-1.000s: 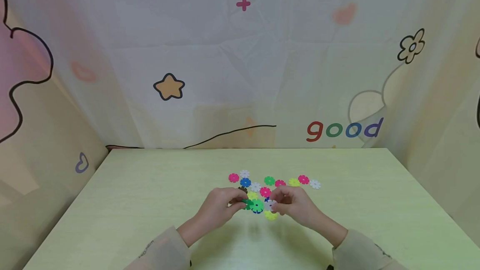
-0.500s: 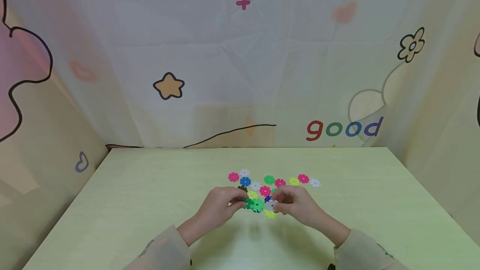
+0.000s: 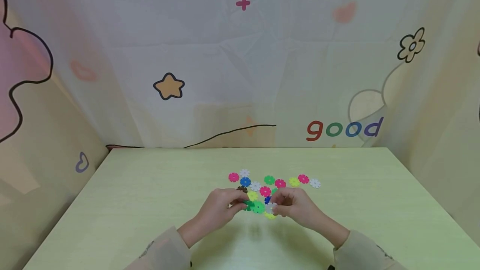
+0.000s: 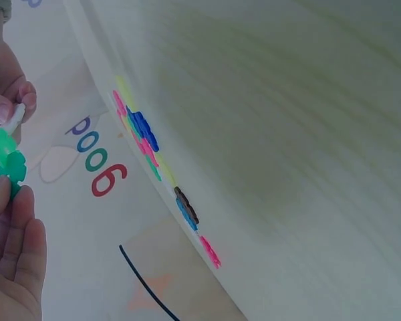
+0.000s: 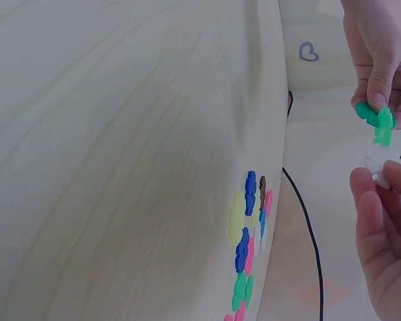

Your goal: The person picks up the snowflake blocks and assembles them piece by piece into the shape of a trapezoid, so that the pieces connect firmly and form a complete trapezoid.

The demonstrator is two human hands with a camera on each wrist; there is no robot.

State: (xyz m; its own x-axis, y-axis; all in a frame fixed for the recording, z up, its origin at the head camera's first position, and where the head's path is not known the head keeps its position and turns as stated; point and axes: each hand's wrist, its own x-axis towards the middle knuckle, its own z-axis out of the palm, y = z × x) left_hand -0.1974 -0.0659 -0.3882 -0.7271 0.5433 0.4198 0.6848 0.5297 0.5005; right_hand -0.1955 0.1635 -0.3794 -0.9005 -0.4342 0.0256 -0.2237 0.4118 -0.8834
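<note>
As two joined green discs (image 3: 256, 207) are pinched over the table (image 3: 150, 191) by the left hand (image 3: 219, 209), a white disc (image 3: 269, 208), maybe unjoined, is pinched close by the right hand (image 3: 300, 206), with loose discs (image 3: 233, 177) left.

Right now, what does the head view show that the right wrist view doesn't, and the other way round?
Only the head view shows the "good" lettering, the black-outlined star and the pink plus sign on the backdrop.

Only the right wrist view plainly shows two dark blue discs on the table.

Both show the left hand pinching a dark green disc, the right hand pinching a white disc, a light green disc between these, and the purple heart print.
</note>
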